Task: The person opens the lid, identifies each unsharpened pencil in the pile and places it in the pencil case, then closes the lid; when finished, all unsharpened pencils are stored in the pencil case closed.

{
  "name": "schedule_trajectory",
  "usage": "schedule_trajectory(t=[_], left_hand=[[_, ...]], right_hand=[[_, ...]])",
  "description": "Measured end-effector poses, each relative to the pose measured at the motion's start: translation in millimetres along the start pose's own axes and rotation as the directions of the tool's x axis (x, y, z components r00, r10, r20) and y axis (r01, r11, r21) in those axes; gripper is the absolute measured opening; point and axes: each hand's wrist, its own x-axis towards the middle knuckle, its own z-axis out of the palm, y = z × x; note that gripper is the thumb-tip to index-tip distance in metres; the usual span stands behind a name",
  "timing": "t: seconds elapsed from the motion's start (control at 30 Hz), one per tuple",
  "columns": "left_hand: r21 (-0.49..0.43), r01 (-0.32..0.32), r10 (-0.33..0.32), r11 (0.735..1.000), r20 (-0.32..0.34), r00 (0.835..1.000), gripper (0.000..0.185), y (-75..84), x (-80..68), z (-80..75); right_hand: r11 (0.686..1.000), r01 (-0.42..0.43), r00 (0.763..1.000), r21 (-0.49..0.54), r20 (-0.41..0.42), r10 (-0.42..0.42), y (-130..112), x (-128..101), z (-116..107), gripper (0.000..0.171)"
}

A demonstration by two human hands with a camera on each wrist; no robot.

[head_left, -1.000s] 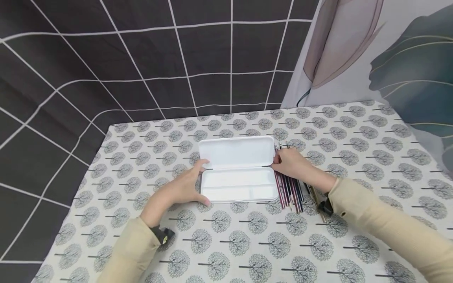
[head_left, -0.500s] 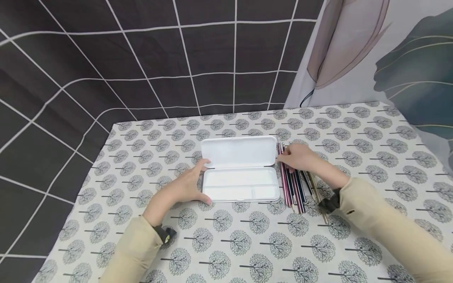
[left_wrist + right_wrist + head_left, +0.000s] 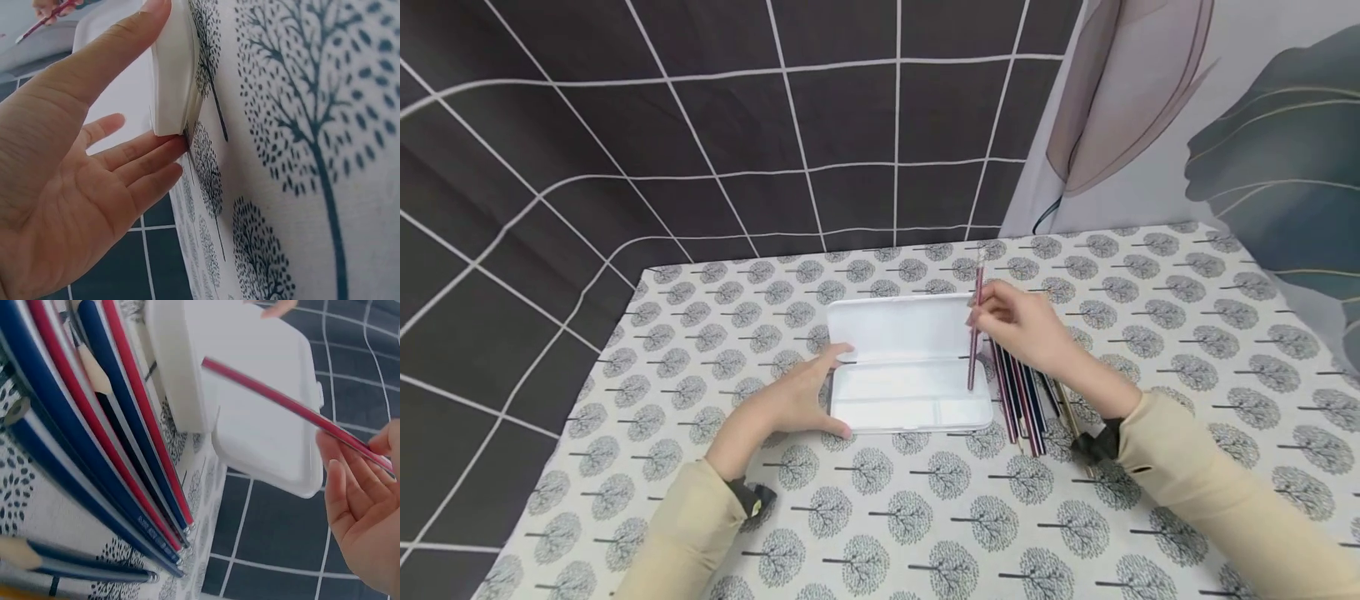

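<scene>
Red pencil up from the pile, over the box

Since half a second ago the right hand has risen and shifted left from the pile, bringing the pencil with it; the left hand has stayed at the left end of the box. The right thumb and fingers pinch the pencil around its middle. The left hand is spread wide, its fingers fairly straight, resting against the box rather than curling round it (the lid is open on the far side).

The pencil tilts, its near end the lower, above the right part of the long far slot; whether that end touches the box, I cannot tell. The pile lies just right of the box, on the cloth.

For good handling, I'd keep the pinch light and central, and turn the pencil left-to-right so it runs along the slot, not across it. Lowering it flat beats dropping it, and a steady left hand should stop the box sliding.
</scene>
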Motion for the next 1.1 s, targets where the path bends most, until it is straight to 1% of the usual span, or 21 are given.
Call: schedule_trajectory(t=[0.1,0.2,0.27,0.33,0.43,0.63,0.77,0.93,1.1], left_hand=[[0.011,-0.009,0.009,1.000,0.003,1.000,0.113,-1.8,-0.2,0.4],[0.024,-0.011,0.011,1.000,0.004,1.000,0.110,-2.1,1.0,2.6],[0.033,-0.016,0.016,0.999,0.005,1.000,0.107,-2.5,1.9,3.7],[0.034,-0.024,0.024,0.999,0.005,1.000,0.106,-2.8,3.1,4.5],[0.033,-0.025,0.025,0.999,0.010,1.000,0.105,-3.7,4.3,4.7],[0.021,0.009,-0.009,1.000,0.011,1.000,0.102,-4.6,3.5,1.8],[0.018,0.015,-0.015,1.000,0.007,1.000,0.098,-4.4,3.6,2.1],[0.034,0.007,-0.008,0.999,0.007,1.000,0.096,-4.6,3.7,3.4],[0.027,0.041,-0.041,0.999,0.012,0.999,0.097,-2.8,3.1,2.4]], right_hand=[[0.992,0.103,0.991,-0.072,0.093,-0.096,-1,1,8,0.017],[0.971,0.194,0.964,-0.139,0.213,-0.162,-1,1,13,0.018],[0.957,0.232,0.939,-0.175,0.298,-0.173,-1,0,16,0.019],[0.949,0.247,0.914,-0.197,0.371,-0.161,1,-1,19,0.021],[0.943,0.254,0.885,-0.212,0.444,-0.139,3,-3,24,0.022],[0.928,0.300,0.850,-0.223,0.505,-0.153,6,0,33,0.017],[0.923,0.307,0.836,-0.230,0.530,-0.146,7,-1,35,0.013],[0.931,0.288,0.835,-0.226,0.534,-0.129,10,-4,35,0.012],[0.934,0.287,0.838,-0.212,0.528,-0.137,12,-7,34,0.013]])
